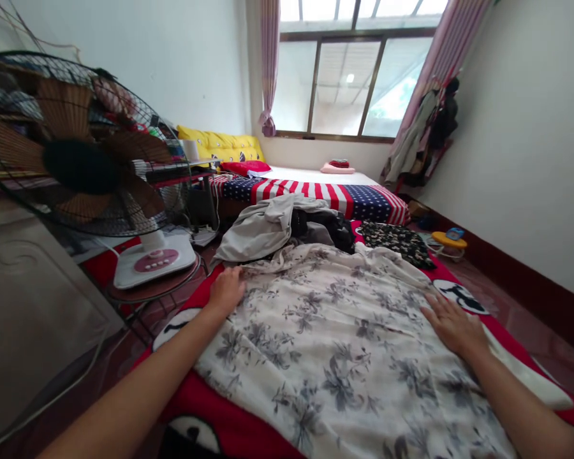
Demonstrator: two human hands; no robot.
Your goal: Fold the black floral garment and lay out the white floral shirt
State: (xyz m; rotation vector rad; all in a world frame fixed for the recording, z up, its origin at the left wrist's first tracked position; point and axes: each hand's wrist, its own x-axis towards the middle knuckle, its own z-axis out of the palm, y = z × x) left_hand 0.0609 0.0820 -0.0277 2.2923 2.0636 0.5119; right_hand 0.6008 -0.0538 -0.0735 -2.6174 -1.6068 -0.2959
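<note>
A whitish floral garment point(337, 319) with grey flower prints lies spread over a red blanket point(196, 398), slightly wrinkled, its near part running out of view at the bottom. At its upper left edge rests my left hand point(227, 291), fingers fairly straight and held close together; their tips partly blend into the cloth. My right hand point(454, 322) lies flat on the right side of the same garment, palm down and fingers apart. Beyond the garment sits a heap with a light grey garment point(263, 229) and black clothing point(332, 226).
A standing fan point(155, 258) is on a round stool point(157, 290) at the left. Dark patterned cloth point(395, 242) lies at the far right of the blanket. A bed with a striped, starred cover point(301, 196) stands below the window, and a small yellow stool point(449, 240) by the right wall.
</note>
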